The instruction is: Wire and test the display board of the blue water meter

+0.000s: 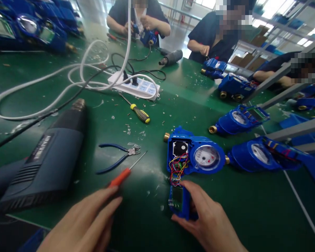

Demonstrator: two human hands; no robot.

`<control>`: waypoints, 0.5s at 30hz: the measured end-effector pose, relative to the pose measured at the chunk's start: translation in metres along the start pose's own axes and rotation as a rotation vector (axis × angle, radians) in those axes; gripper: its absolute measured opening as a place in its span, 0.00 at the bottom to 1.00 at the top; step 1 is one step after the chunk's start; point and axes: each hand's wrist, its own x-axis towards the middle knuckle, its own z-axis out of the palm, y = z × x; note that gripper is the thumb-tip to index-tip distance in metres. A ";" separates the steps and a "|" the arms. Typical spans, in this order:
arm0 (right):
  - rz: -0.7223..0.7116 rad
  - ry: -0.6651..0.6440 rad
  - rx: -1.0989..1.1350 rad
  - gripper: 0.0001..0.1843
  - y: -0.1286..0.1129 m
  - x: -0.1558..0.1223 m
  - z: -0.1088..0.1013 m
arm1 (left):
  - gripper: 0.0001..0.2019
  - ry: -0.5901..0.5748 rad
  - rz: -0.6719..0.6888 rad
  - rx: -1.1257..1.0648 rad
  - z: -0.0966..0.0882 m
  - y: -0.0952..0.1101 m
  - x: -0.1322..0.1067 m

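Note:
My left hand [90, 215] has its fingers closed round the orange handle of a thin screwdriver [122, 175], whose tip points away over the bench toward blue-handled cutting pliers [115, 154]. Between thumb and fingers, my right hand [208, 213] grips a blue display cover [179, 201] with a green circuit board inside. Red, yellow and white wires [178, 166] run from this cover into the open box of a blue water meter [206, 156]. That meter lies flat, its round dial facing up, with a brass fitting at its left side.
A large heat gun [49, 157] lies at the left, near a yellow-black screwdriver [140, 113] and a white power strip [136, 85] with looping cables. More blue meters [254, 154] line the right side beside grey metal bars. Co-workers [139, 21] sit opposite. Plastic scraps litter the green bench.

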 end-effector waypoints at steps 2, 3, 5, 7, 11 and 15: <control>-0.040 0.021 -0.045 0.37 -0.004 0.004 -0.001 | 0.23 -0.024 0.016 0.072 0.007 0.005 0.014; -0.054 0.031 -0.066 0.37 -0.005 0.005 -0.001 | 0.23 -0.007 0.006 0.107 0.010 0.005 0.020; -0.080 0.036 -0.103 0.37 -0.008 0.008 -0.002 | 0.23 0.023 -0.046 0.146 0.015 0.005 0.027; -0.109 0.024 -0.135 0.37 -0.009 0.009 -0.003 | 0.22 0.010 -0.100 0.152 0.019 0.002 0.031; -0.137 0.016 -0.180 0.35 -0.009 0.013 -0.005 | 0.23 -0.040 -0.177 0.129 0.022 0.000 0.035; -0.159 0.020 -0.204 0.34 -0.011 0.018 -0.007 | 0.22 -0.019 -0.195 0.129 0.019 0.002 0.041</control>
